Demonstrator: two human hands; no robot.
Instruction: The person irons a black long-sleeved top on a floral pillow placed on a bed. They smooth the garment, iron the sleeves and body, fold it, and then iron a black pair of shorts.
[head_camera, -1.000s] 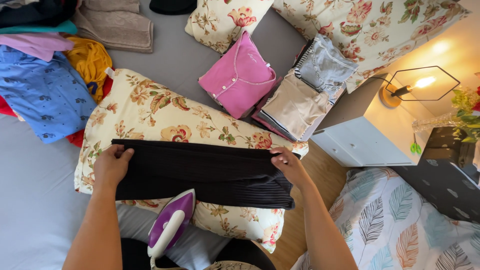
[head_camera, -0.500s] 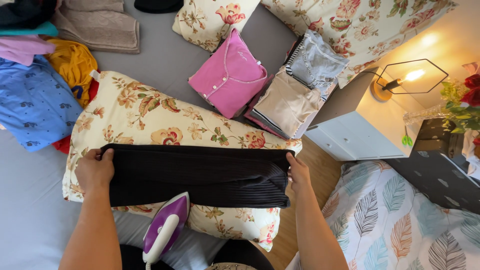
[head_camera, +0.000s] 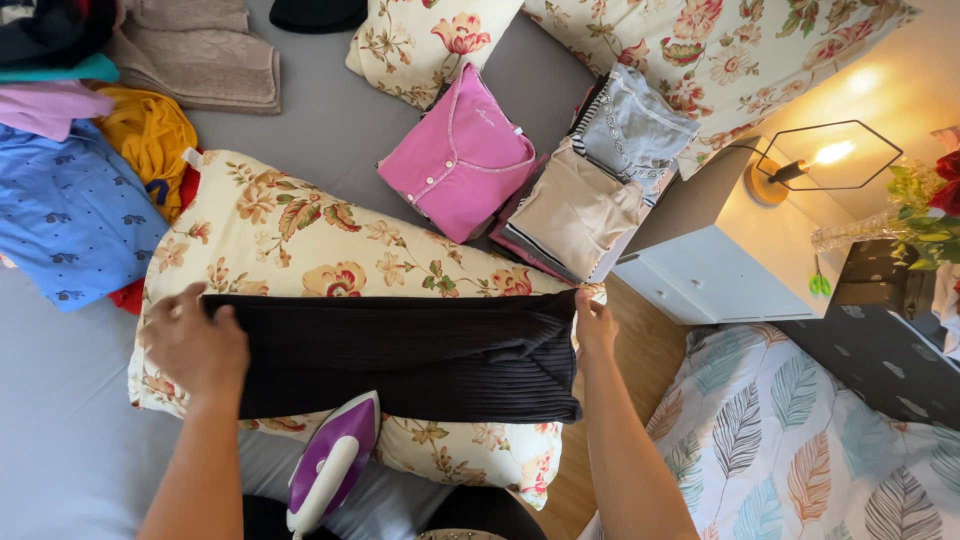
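Left hand (head_camera: 195, 345) and right hand (head_camera: 594, 322) are both gripping the ends of the black ribbed garment (head_camera: 400, 352) that's lying across the floral pillow (head_camera: 290, 225), and honestly the purple iron (head_camera: 330, 465) sitting at the pillow's near edge is looking ready to tip if the pillow gets jostled.

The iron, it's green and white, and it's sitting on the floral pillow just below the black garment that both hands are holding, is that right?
Not quite: the iron is purple and white, not green. The head view shows it at the near edge of the floral pillow, just below the black garment. The left hand and right hand do hold that garment at its two ends.
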